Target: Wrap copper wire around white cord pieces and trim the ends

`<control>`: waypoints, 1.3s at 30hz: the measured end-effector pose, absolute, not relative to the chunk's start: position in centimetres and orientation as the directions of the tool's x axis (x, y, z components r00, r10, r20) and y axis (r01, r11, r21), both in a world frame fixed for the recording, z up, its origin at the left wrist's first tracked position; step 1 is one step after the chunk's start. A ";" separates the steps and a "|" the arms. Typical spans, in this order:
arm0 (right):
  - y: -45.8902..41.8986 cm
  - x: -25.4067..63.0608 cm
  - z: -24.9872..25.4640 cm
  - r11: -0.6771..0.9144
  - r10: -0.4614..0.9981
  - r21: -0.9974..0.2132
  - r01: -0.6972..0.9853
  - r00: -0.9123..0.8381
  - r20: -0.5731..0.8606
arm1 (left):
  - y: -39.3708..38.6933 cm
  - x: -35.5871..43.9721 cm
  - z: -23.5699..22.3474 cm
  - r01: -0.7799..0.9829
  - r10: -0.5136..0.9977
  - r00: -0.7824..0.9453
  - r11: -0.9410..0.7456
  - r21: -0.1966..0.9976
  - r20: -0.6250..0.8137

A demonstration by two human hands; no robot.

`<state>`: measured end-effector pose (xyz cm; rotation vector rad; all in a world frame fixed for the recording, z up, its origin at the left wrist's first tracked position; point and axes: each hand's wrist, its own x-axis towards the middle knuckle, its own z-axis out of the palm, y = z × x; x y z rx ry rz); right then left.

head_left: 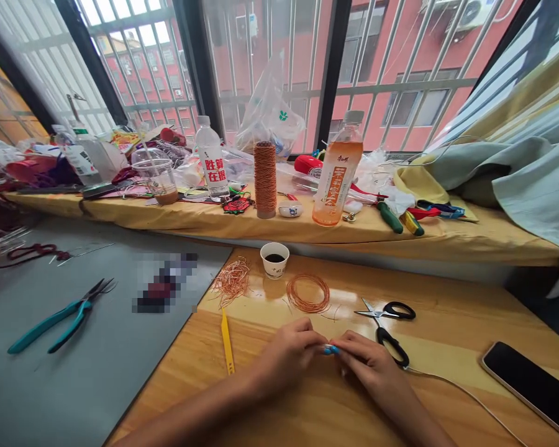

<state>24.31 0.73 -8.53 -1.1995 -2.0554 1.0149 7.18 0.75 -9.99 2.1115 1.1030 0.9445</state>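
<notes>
Over the wooden table, my left hand [292,349] and my right hand [366,360] meet with their fingertips pinched together. Small bright blue spots [330,350] show between the fingertips; whether they are nails or a tiny piece is unclear, and the fingers hide most of what is there. Beyond the hands lies a coil of copper-coloured strand [308,293]. To its left is a loose pile of short cut strands [233,280]. Scissors [386,315] with black handles lie spread just past my right hand. Yellow tweezers [227,341] rest left of my left hand.
A paper cup of dark liquid [274,259] stands near the sill. Teal pliers [69,315] lie on the grey mat [116,372]. A phone [531,385] and a white cable [466,388] are at right. A thread spool [265,180] and drink bottle [339,171] stand on the cluttered sill.
</notes>
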 end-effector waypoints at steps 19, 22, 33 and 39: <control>1.0 24.3 -8.7 0.414 0.827 -0.805 0.424 -0.544 0.139 | 5.4 8.4 -9.0 0.810 0.940 0.284 -0.341 0.477 0.189; 1.1 24.5 -9.0 0.411 0.826 -0.820 0.398 -0.544 0.150 | 6.5 8.4 -8.3 0.822 0.935 0.266 -0.346 0.452 0.233; 1.0 24.6 -9.3 0.311 0.854 -0.894 0.323 -0.508 0.114 | 9.0 5.9 -6.6 0.820 0.919 0.295 -0.384 0.424 0.262; 1.2 24.4 -9.1 0.247 0.863 -0.931 0.269 -0.498 0.085 | 8.9 6.0 -3.4 0.865 0.905 0.381 -0.421 0.275 0.188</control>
